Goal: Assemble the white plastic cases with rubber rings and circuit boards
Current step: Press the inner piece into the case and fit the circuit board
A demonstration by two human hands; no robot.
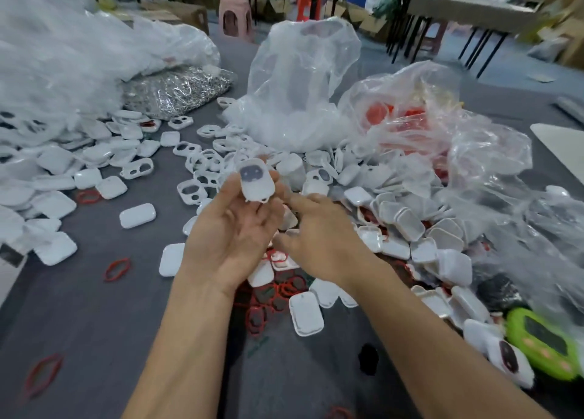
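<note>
My left hand (232, 229) is raised palm up over the grey table and pinches a white plastic case (255, 181) at its fingertips. The case has a dark window with two openings near its top. My right hand (319, 238) is just right of it, back up, fingers loosely extended toward the left hand and holding nothing. Below both hands lies a cluster of red rubber rings (271, 295) among white case halves (306, 314). Heaps of white case parts (410, 229) cover the table to the right and left.
Clear plastic bags (300, 80) stand behind the piles, one with red parts (398, 124). A bag of silvery metal pieces (177, 89) lies at the back left. A green device (543, 346) sits at the right edge. Loose red rings (117, 270) dot the grey cloth (94, 323).
</note>
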